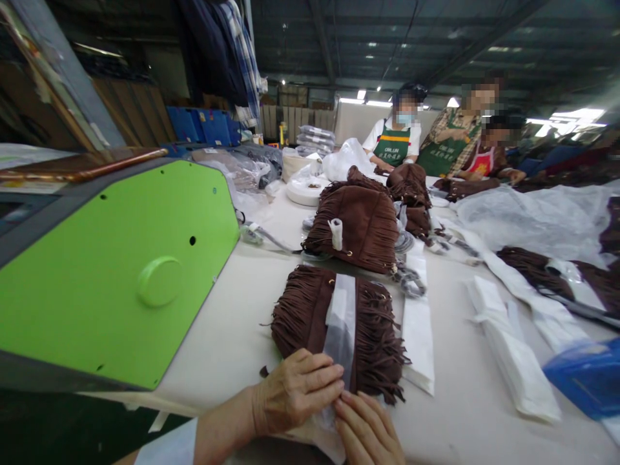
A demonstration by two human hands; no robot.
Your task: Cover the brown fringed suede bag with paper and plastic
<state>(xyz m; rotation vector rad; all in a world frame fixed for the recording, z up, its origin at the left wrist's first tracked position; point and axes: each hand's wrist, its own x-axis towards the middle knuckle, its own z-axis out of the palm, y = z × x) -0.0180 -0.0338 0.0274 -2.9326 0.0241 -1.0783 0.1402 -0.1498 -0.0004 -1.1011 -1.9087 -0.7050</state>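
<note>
A brown fringed bag (pixel 317 310) lies on the pale table just in front of me, its fringes spread to both sides. A strip of translucent wrapping (pixel 343 329) runs down its middle and over the near edge. My left hand (pixel 300 391) has its fingers pressed together on the wrapping at the bag's near end. Close beside it, my right hand (pixel 365 429) holds the wrapping's lower part, fingers bent, its thumb hidden. Behind lies a larger brown fringed bag (pixel 358 223) with a small white roll (pixel 336 234) on top.
A large green machine panel (pixel 121 271) stands at the left. Folded white sheets (pixel 513 355) and a blue plastic object (pixel 588 378) lie at the right. Further back are plastic wrap (pixel 533 216), more brown bags and several people in aprons.
</note>
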